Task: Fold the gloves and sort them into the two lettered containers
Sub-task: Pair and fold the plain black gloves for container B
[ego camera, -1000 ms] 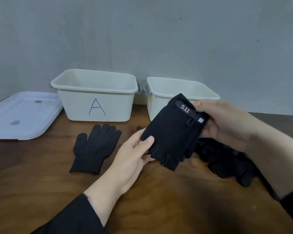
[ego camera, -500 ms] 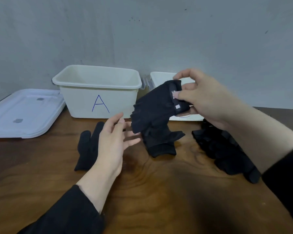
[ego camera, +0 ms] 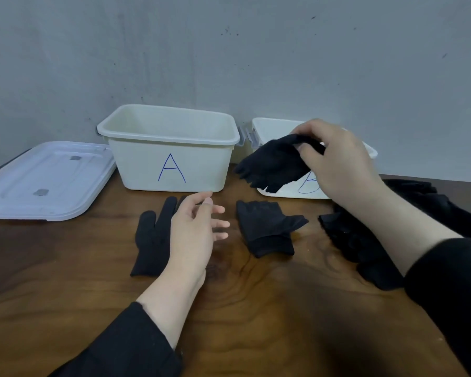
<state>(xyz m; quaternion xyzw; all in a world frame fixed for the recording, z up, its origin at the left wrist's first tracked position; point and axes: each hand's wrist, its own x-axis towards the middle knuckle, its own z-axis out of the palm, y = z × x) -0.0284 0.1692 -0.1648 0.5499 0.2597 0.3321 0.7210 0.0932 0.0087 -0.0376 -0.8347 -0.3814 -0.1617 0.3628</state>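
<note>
My right hand (ego camera: 337, 161) grips a black fingerless glove (ego camera: 272, 165) by its cuff, holding it in the air in front of the white container marked B (ego camera: 278, 125). The container marked A (ego camera: 172, 159) stands to the left of B. My left hand (ego camera: 196, 229) hovers above the table with fingers relaxed, holding nothing. A full-finger black glove (ego camera: 151, 238) lies flat under and left of it. Another fingerless black glove (ego camera: 269, 227) lies on the table between my hands. A pile of black gloves (ego camera: 365, 240) sits under my right forearm.
A white lid (ego camera: 44, 180) lies flat at the left, beside container A. The wooden table (ego camera: 256, 308) runs to a grey wall right behind the containers.
My left hand let go of the fingerless gloves and dropped toward the table. One glove fell onto the table; my right hand carried the other up and right toward container B.
</note>
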